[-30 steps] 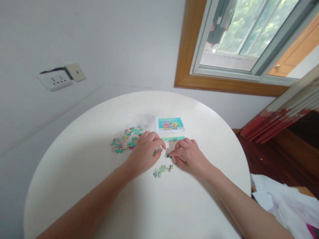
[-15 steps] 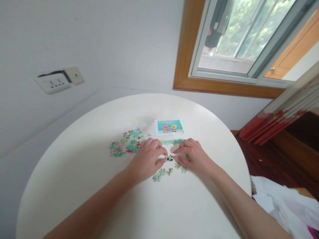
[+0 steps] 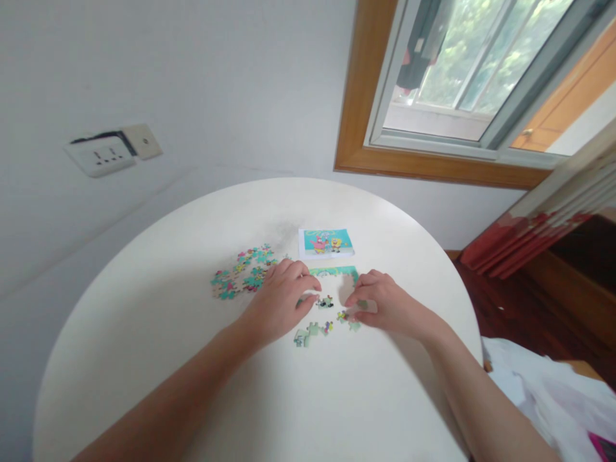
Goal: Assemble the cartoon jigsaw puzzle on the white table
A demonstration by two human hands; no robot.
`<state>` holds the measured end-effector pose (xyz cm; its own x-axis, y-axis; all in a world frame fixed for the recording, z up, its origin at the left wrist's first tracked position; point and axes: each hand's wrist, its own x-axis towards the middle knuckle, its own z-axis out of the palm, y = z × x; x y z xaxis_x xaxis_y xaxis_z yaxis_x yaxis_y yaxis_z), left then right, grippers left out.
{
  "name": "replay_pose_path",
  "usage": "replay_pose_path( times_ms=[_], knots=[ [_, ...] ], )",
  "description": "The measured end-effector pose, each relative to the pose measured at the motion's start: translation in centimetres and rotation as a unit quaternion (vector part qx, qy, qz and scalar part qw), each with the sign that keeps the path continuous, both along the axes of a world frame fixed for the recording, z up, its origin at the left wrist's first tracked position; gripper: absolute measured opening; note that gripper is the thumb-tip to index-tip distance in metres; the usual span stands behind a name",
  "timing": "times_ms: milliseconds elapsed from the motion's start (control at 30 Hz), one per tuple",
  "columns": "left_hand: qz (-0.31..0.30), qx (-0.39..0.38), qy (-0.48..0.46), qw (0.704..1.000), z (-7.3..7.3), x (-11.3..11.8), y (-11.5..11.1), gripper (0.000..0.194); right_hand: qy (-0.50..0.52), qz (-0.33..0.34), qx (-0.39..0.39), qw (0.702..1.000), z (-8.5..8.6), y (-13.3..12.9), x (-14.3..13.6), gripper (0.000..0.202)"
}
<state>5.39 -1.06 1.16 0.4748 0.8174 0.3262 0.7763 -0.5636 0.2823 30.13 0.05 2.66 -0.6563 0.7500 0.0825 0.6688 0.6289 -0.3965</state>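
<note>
Held the left hand (image 3: 282,296) half-open, seemingly empty, beside the dark-marked puzzle piece (image 3: 326,302) on the surface (image 3: 327,398); curved the right hand (image 3: 387,301), half-open, near the yellow-patterned piece (image 3: 342,316) without evident grip. Needed squaring before pressing.

From where I stand: widest free stretch of the table (image 3: 289,401) lies on the near side, between the forearms; a hand can slide low there as far as the bottom row of puzzle pieces (image 3: 313,329). Narrow gap between left hand (image 3: 286,298) and right hand (image 3: 378,300), with a small cluster (image 3: 325,302) lying in it. Beyond, the teal strip (image 3: 332,271), then the picture card (image 3: 328,243), bar a low straight path. Loose pile (image 3: 240,273) crowds the left hand's outer side. Right of the card, open tabletop to the rim. Wall (image 3: 231,96) closes the far side.
</note>
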Motion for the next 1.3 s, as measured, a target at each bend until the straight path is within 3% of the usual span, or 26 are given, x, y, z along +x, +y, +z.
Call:
replay_pose_path(
  times_ms=[300,567,833,1033,1200,1300],
  knots=[
    [-0.082,-0.019,-0.009,0.996,0.5,-1.0,0.2,0.013,0.050,0.040,0.008,0.998,0.3,-0.9,-1.7,0.013],
    [-0.060,0.005,0.001,0.998,0.8,-1.6,0.5,0.016,0.066,0.095,0.039,0.993,-0.5,-3.1,-4.6,0.018],
    [-0.064,0.012,-0.008,0.998,1.1,-1.7,0.3,0.019,0.041,0.069,0.059,0.995,-1.7,-3.6,-6.1,0.030],
    [-0.057,0.015,-0.008,0.998,1.2,-1.6,0.2,0.017,0.054,0.060,0.039,0.996,-2.1,-3.9,-6.4,0.016],
    [-0.056,0.013,-0.016,0.998,1.2,-1.7,0.1,0.016,0.132,0.051,-0.008,0.990,-2.0,-3.5,-6.2,0.005],
    [-0.062,0.006,-0.032,0.998,1.1,-1.7,0.1,0.016,0.227,-0.040,-0.016,0.973,-2.0,-2.3,-5.6,0.007]
  ],
)
